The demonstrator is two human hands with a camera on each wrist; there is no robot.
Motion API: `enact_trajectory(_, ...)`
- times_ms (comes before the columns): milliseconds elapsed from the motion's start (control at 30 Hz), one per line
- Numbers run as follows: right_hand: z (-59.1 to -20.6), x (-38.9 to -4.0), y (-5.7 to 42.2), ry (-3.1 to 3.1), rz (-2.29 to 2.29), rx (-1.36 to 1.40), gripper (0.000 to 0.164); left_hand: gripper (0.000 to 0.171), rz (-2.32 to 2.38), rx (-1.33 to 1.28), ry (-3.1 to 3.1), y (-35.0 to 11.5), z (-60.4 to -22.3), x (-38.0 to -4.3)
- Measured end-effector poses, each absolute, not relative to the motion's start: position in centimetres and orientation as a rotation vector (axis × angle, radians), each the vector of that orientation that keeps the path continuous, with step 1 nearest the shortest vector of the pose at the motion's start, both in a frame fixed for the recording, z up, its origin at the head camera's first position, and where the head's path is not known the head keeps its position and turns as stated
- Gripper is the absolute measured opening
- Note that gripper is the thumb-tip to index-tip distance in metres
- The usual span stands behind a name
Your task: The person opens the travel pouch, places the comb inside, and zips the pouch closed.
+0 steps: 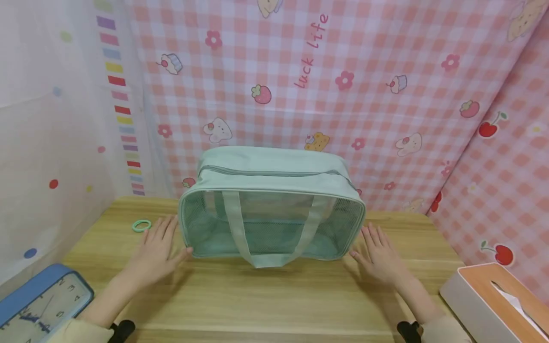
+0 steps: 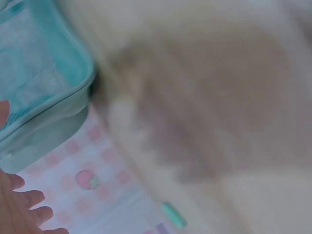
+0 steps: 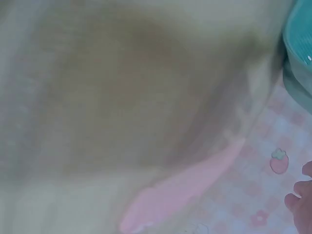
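Note:
A mint-green bag (image 1: 274, 159) with clear mesh-patterned sides, a zipper along its top and a hanging strap handle (image 1: 306, 228) stands upright on the wooden table. At its lower left corner is my left hand (image 1: 156, 247), fingers straight and thumb tip against the corner. On the opposite side, my right hand (image 1: 379, 252) has its fingers extended beside the bag's lower right corner. In the left wrist view, spread fingertips (image 2: 31, 199) show near the bag's side (image 2: 63, 109). The right wrist view catches only part of the fingers (image 3: 302, 200) and the bag's edge (image 3: 297, 73).
A small green ring (image 1: 141, 226) lies left of the bag. A blue-framed clock (image 1: 47, 302) is at the front left, a tissue box (image 1: 480, 295) at the front right. Patterned cloth (image 1: 300, 62) hangs behind. A long pink shape (image 3: 180, 190) appears in the right wrist view.

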State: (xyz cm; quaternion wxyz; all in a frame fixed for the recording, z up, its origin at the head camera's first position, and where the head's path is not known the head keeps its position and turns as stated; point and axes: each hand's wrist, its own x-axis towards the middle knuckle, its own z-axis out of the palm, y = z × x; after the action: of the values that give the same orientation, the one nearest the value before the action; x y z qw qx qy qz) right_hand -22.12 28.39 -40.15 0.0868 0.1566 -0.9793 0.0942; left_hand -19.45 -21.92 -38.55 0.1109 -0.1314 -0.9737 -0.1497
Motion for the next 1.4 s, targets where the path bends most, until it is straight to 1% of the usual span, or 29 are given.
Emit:
enact_trajectory(267,-38.1,-23.3,29.2,-2.897,0.270,0.501,0.079,0.084,-0.556,-0.437,-2.672,-21.1,-34.6,-20.6)
enact_trajectory(333,-37.8,-23.5,29.5,-2.873,0.245,0.519,0.077,0.084,-0.603,-0.465,-2.602,-20.7,-33.6,-20.7)
enact_trajectory(433,-37.3,-24.1,29.8,-2.834,0.231,0.541,0.069,0.080,-0.656,-0.519,-2.456,-20.1,-32.2,-20.8)
enact_trajectory(500,-36.8,-24.5,30.0,-2.816,0.254,0.544,0.064,0.074,-0.680,-0.558,-2.358,-19.6,-31.2,-20.9)
enact_trajectory(600,-35.9,-25.1,30.1,-2.829,0.329,0.502,0.060,0.060,-0.681,-0.614,-2.237,-18.9,-30.0,-21.0)
enact_trajectory(667,-35.3,-25.4,30.0,-2.843,0.378,0.459,0.059,0.051,-0.684,-0.641,-2.209,-18.4,-29.3,-21.0)
enact_trajectory(767,-34.4,-25.9,29.9,-2.864,0.444,0.403,0.056,0.043,-0.676,-0.654,-2.224,-18.0,-28.7,-21.0)
enact_trajectory(867,-33.8,-26.3,29.5,-2.855,0.629,0.396,0.051,0.035,-0.629,-0.658,-2.243,-17.7,-28.6,-20.8)
enact_trajectory(967,-33.4,-26.5,28.9,-2.829,0.920,0.385,0.047,0.030,-0.575,-0.654,-2.232,-17.5,-28.9,-20.7)
enact_trajectory(1200,-33.3,-27.1,27.9,-2.797,1.482,0.183,0.052,0.029,-0.559,-0.631,-2.209,-17.2,-29.2,-20.6)
enact_trajectory(1233,-33.6,-27.3,27.8,-2.791,1.573,0.171,0.050,0.029,-0.563,-0.627,-2.208,-17.2,-29.2,-20.6)
enact_trajectory(1400,-34.9,-28.0,27.4,-2.767,1.934,0.137,0.023,0.027,-0.562,-0.608,-2.206,-17.0,-29.2,-20.7)
